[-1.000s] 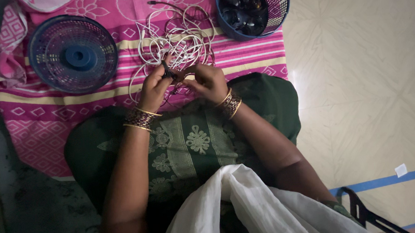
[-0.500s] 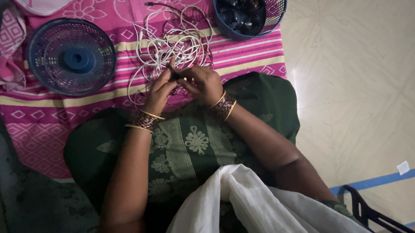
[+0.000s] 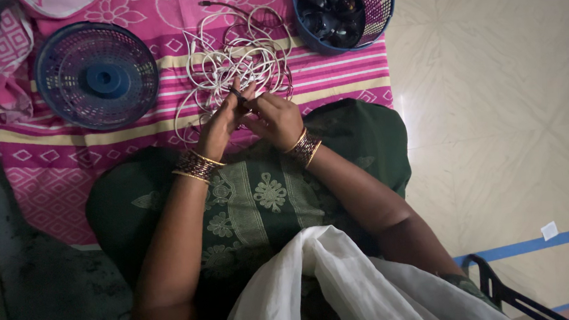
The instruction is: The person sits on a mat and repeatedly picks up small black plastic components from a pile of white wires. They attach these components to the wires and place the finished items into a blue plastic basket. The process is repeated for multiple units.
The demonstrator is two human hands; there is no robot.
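My left hand [image 3: 218, 126] and my right hand [image 3: 277, 119] meet over my lap, fingertips pinched together on a thin dark cable [image 3: 240, 99]. Just beyond them a tangled pile of white and dark cables [image 3: 241, 53] lies on a pink patterned cloth [image 3: 61, 163]. Both wrists wear stacked bangles. The part of the cable inside my fingers is hidden.
A blue mesh basket lid [image 3: 98, 75] lies upside down at the left on the cloth. A blue basket [image 3: 380, 15] holding dark coiled items stands at the top right. Pale tiled floor [image 3: 487, 106] lies to the right, with a blue tape line [image 3: 525, 245] and a black frame [image 3: 494, 285].
My hands have shifted slightly up and together on the dark cable; the right wrist has turned inward. The pile and baskets have stayed put.
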